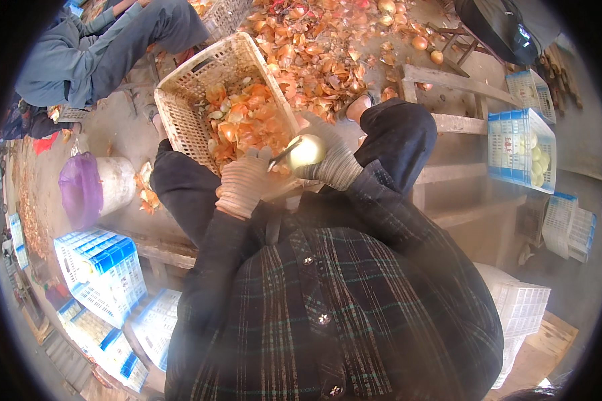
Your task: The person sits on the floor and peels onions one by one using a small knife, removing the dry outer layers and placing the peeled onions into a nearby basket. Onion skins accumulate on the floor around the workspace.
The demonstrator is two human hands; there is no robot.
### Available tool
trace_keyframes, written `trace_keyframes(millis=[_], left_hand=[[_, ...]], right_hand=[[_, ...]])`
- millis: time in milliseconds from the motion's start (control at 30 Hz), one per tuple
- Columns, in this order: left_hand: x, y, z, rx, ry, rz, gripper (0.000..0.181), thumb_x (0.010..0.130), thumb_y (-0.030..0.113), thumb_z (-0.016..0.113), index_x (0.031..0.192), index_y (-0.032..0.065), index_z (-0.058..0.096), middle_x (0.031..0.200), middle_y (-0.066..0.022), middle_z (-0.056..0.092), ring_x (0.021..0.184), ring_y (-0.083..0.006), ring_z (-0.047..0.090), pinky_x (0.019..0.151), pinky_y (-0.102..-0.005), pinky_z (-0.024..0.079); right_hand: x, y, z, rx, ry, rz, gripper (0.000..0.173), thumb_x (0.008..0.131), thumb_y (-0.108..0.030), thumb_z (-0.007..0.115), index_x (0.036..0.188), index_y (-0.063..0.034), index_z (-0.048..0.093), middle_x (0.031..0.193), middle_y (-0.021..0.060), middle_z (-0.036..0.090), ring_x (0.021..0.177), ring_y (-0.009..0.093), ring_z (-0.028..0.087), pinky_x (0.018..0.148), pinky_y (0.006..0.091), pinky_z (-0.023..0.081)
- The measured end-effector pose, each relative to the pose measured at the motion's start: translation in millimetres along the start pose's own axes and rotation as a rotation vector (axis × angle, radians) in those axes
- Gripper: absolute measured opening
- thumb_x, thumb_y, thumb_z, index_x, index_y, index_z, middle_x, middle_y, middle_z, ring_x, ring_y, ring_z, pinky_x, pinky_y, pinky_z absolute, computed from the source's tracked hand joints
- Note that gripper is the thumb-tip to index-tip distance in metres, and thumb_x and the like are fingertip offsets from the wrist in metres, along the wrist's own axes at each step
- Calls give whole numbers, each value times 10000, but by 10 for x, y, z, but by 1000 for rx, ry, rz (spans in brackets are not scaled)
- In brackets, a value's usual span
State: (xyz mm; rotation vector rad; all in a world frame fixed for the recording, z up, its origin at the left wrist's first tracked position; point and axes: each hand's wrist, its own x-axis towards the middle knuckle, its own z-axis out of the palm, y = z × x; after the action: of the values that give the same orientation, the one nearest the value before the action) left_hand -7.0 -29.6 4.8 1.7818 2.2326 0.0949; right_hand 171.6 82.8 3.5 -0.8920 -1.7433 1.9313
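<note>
Between my knees, a peeled, pale onion [308, 152] rests in my right hand [333, 155], which wears a grey striped knit glove. My left hand [243, 180], in a lighter striped glove, grips a small knife [283, 154]; its handle is hidden by the fingers. The blade lies across the near-left side of the onion, seemingly touching it. Just beyond both hands, a dirty cream plastic crate [183, 123] tilts towards me. Loose orange-brown onion skins [248, 120] lie in its lower part.
Onion skins [311, 55] cover the floor ahead, with whole onions [420, 43] at right. Wooden benches [451, 124] stand at right. Blue-and-white crates [514, 145] hold peeled onions; more crates [103, 273] stand left. A bucket [115, 183] with purple mesh and a seated person [105, 65] are left.
</note>
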Motion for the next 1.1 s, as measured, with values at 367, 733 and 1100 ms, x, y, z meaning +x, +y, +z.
trace_keyframes(millis=[367, 733, 1100], left_hand=[[27, -96, 376, -441, 203, 95, 173, 918, 147, 589, 1055, 99, 682, 901, -135, 693, 825, -286, 685, 704, -382, 530], [20, -202, 357, -474, 77, 132, 249, 843, 63, 594, 1076, 107, 669, 989, -108, 688, 877, -300, 683, 724, -396, 533], [-453, 232, -206, -1720, 83, -125, 496, 884, 233, 698, 1338, 129, 527, 801, -38, 615, 527, -91, 520, 465, -267, 421]], right_hand=[[-34, 103, -3, -106, -88, 92, 1063, 614, -142, 874, 1488, -29, 281, 1192, 129, 595, 1136, 255, 563, 976, 359, 464], [27, 147, -39, 241, -73, 115, 1054, 587, -100, 764, 1508, -32, 256, 1251, 140, 568, 1155, 292, 575, 962, 401, 502], [130, -54, 403, 860, -62, 94, 726, 712, -259, 682, 1355, -13, 449, 1175, 174, 609, 1059, 301, 605, 945, 415, 483]])
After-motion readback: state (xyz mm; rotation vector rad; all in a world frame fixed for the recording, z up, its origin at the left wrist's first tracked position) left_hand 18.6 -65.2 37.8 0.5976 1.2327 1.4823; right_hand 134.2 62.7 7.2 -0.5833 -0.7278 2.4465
